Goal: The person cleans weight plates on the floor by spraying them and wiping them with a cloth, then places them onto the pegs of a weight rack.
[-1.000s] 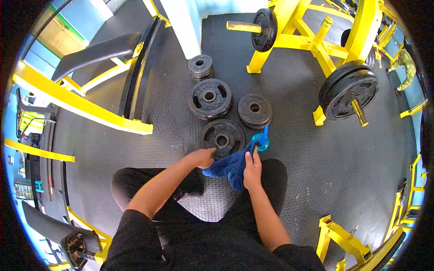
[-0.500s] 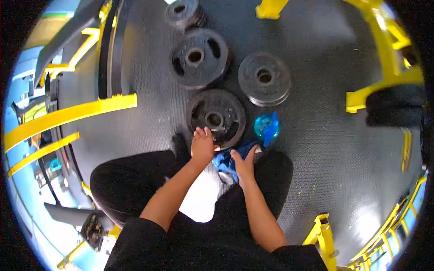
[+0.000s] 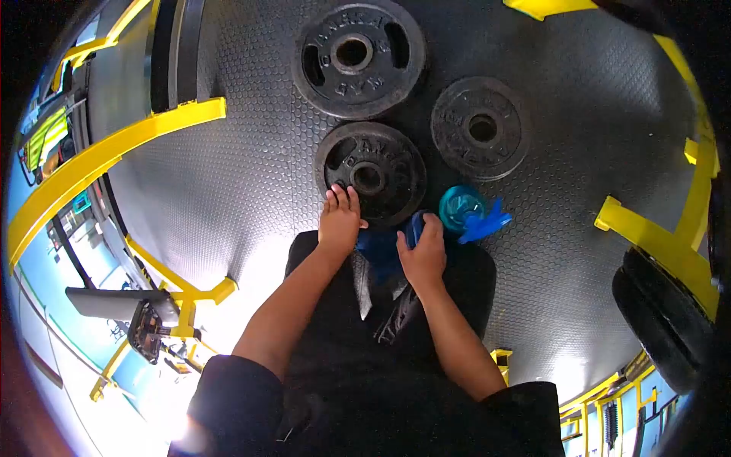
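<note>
My left hand [image 3: 339, 219] rests with its fingers stretched out on the near edge of a black weight plate [image 3: 373, 156] lying flat on the floor. In my right hand [image 3: 424, 253] is a bunched dark blue cloth [image 3: 381, 255], the fingers curled around it close to that plate's near right edge. Part of the cloth hangs down between my hands. Just right of my right hand is a translucent teal spray bottle [image 3: 461, 207] with a blue trigger head [image 3: 486, 223].
Another black plate [image 3: 358, 85] with raised lettering lies beyond the near one. A smaller plate [image 3: 481, 154] lies to the right, seemingly stacked on another. Yellow steel frames [image 3: 145, 133] stand left and right on the textured black rubber floor [image 3: 259, 152]. A black pad [image 3: 659, 324] is at right.
My view has shifted, bringing the plates closer, and my legs have drawn together. My right hand has gone from spread fingers beside the cloth to gripping it. My left hand stays at the plate.
</note>
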Motion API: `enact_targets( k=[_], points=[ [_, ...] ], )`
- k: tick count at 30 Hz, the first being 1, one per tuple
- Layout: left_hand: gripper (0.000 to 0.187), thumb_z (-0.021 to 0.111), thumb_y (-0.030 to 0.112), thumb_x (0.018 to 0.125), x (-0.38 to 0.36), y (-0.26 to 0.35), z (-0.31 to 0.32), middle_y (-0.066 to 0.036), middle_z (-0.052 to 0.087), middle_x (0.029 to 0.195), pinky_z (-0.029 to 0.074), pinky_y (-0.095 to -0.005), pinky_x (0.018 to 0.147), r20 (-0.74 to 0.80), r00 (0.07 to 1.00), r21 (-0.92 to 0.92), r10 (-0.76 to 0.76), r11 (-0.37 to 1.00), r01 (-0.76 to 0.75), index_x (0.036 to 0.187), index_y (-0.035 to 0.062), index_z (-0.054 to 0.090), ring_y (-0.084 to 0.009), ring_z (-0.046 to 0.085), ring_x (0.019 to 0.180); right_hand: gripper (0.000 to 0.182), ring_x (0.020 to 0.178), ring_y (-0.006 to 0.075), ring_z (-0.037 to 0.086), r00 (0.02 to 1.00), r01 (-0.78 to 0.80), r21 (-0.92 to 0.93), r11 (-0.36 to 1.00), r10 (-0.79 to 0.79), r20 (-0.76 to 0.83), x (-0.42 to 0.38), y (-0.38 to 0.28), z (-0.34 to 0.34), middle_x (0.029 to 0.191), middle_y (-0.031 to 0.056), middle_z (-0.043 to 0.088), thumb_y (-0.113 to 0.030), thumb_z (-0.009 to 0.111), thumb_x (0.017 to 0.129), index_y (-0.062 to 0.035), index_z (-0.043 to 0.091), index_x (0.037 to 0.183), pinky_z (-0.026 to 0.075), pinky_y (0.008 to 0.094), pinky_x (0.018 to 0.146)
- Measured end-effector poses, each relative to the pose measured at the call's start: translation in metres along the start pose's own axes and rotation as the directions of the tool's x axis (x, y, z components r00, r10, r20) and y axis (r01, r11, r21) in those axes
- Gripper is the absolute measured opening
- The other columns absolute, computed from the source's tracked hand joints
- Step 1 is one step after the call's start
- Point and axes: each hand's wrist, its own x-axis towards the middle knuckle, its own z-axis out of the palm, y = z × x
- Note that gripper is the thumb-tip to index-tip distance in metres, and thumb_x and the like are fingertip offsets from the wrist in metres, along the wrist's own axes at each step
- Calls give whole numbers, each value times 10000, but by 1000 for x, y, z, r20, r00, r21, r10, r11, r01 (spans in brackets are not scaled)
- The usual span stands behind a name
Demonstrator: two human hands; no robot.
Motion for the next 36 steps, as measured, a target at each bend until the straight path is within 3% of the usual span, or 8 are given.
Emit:
enact_targets(
  k=[3, 5, 8, 10, 16, 23, 29, 36],
  points=[
    [837, 697, 408, 836, -2, -6, -26, -347, 361, 1458, 413, -466, 1072, 60, 998, -64, 30, 998, -26, 1447, -41, 344, -445, 447, 1320, 572, 1110, 344, 587, 925, 343, -354, 870, -379, -34, 1, 3, 12, 1419, 151, 468, -178, 678, 848, -27, 470, 1359, 548, 454, 862],
    [772, 702, 341, 840, 15, -30, -35, -331, 362, 1473, 404, -466, 1078, 79, 994, -133, 81, 989, -70, 1433, -39, 386, -421, 470, 1309, 510, 1004, 283, 621, 796, 545, -732, 409, -526, 300, 14, 1, 19, 1395, 89, 496, -173, 650, 842, -86, 519, 1327, 591, 409, 655],
    [486, 660, 175, 782, 27, -92, -32, -156, 453, 1449, 433, -441, 998, -392, 838, -31, 379, 905, -424, 1242, 35, 589, -295, 519, 1198, 470, 815, 242, 640, 738, 575, -768, 282, -585, 338, 37, 13, 18, 1364, 54, 520, -186, 655, 811, -117, 580, 1270, 573, 365, 538],
    [444, 641, 184, 799, 44, -107, -38, -128, 455, 1448, 422, -428, 1003, -370, 788, 141, 492, 868, -476, 1222, 54, 604, -279, 497, 1203, 457, 763, 245, 643, 693, 603, -770, 207, -614, 378, 34, 13, 26, 1348, 47, 531, -180, 655, 806, -118, 596, 1254, 571, 365, 548],
    [322, 586, 204, 840, 77, -118, -14, -40, 536, 1332, 373, -399, 1014, -477, 619, 398, 624, 781, -481, 1138, 105, 653, -229, 473, 1157, 363, 693, 255, 662, 764, 546, -789, 281, -553, 332, 34, 8, 37, 1191, 52, 582, -169, 618, 829, -121, 616, 1190, 545, 386, 555],
    [429, 752, 417, 696, 82, -130, -43, 54, 543, 1007, 352, -393, 903, -147, 573, 555, 806, 547, -627, 1048, 184, 675, -158, 474, 1047, 501, 782, 259, 677, 773, 618, -712, 333, -426, 471, 41, -2, 14, 1181, 43, 596, -261, 739, 763, -120, 586, 1218, 535, 408, 686],
    [646, 774, 565, 559, 14, -132, -81, 39, 593, 1024, 334, -420, 881, 17, 533, 130, 846, 527, -840, 1050, 154, 693, -156, 486, 1029, 512, 919, 290, 678, 586, 793, -403, 458, -387, 712, 16, -48, -69, 1098, 55, 635, -255, 795, 718, -122, 622, 1182, 540, 432, 802],
    [675, 872, 526, 430, 5, -126, -87, -63, 635, 901, 394, -394, 787, -386, 690, -550, 612, 448, -705, 898, 79, 678, -263, 538, 890, 665, 1199, 342, 583, 521, 609, -140, 781, -261, 813, 60, -59, -123, 1350, 114, 586, -146, 805, 715, -90, 561, 1331, 482, 428, 988]
  ],
)
